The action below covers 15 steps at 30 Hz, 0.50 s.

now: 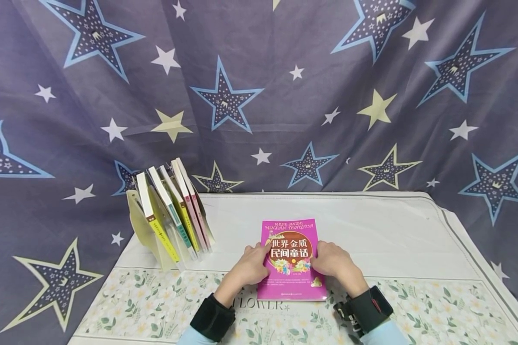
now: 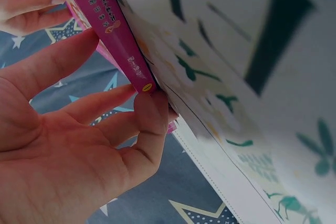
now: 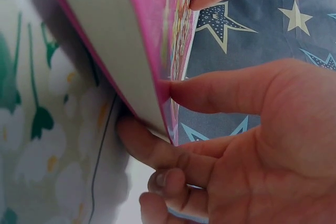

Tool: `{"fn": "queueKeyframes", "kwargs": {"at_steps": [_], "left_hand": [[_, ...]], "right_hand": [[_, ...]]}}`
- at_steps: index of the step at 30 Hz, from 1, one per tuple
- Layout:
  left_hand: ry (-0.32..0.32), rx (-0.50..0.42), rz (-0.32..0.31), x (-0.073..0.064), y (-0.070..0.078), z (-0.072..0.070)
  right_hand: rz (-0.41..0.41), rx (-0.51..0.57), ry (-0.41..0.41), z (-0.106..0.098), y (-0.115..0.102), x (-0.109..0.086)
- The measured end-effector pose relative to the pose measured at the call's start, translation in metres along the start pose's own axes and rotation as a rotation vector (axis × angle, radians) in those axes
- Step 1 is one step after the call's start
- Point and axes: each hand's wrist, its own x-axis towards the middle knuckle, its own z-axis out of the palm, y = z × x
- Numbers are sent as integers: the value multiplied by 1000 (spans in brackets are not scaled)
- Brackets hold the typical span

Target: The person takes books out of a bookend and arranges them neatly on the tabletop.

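Observation:
A pink paperback book (image 1: 290, 285) with a round brown title panel lies at the middle front of the table, its cover facing up. My left hand (image 1: 251, 266) grips its left side. In the left wrist view the thumb is at the cover edge and the fingertips are by the lower corner of the spine (image 2: 116, 32). My right hand (image 1: 335, 261) holds the opposite side. The right wrist view shows its thumb on the cover and its index finger under the page edges (image 3: 113, 45); the other fingers curl below.
Several books (image 1: 179, 203) stand upright, leaning a little, in a holder with a pale yellow end panel (image 1: 143, 235) at the table's left. A white cloth with a floral front band (image 1: 427, 306) covers the table. Behind it hangs a star-patterned curtain (image 1: 280, 110).

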Motion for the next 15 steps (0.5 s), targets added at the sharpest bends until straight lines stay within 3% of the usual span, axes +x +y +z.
{"fn": "queueKeyframes", "kwargs": {"at_steps": [15], "left_hand": [[-16, -5, 0, 0, 0, -1]], "right_hand": [[5, 4, -32, -4, -1, -2]]}}
